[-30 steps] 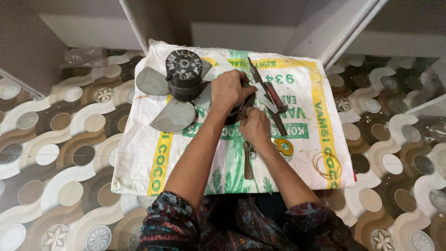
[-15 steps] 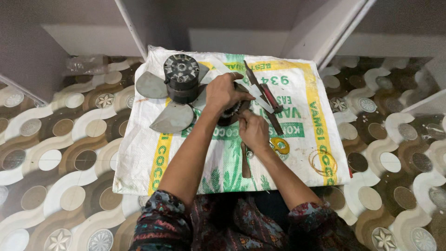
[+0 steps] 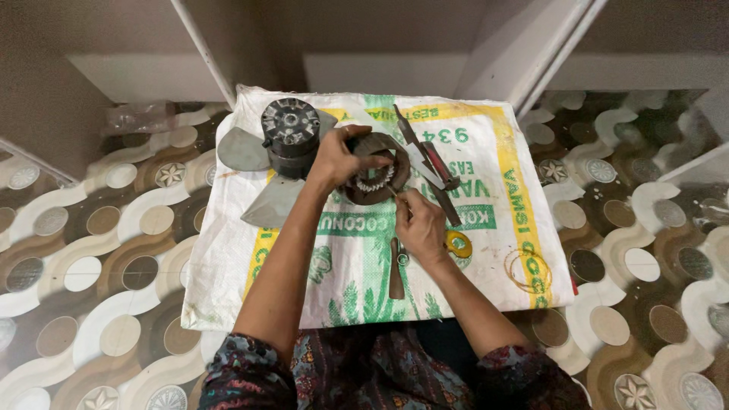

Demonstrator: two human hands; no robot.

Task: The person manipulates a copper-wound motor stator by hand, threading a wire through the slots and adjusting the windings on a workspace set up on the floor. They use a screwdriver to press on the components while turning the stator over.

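Patterned floor tiles lay under a white woven sack (image 3: 486,250). The left hand (image 3: 334,159) gripped the ring-shaped motor stator (image 3: 376,168); the right hand (image 3: 419,224) pinched a thin tool (image 3: 392,191) at its windings (steadying the ring firmly seemed wise).

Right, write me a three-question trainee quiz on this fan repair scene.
1. True or false: the left hand grips the stator ring.
2. What lies under all the parts? A) a white sack B) a metal tray C) a newspaper
3. Fill in: the fan motor with grey blades sits to the ___ of the ring in the picture.

Key: 1 true. 2 A, the white sack. 3 left.
The right hand holds a thin tool to the ring.
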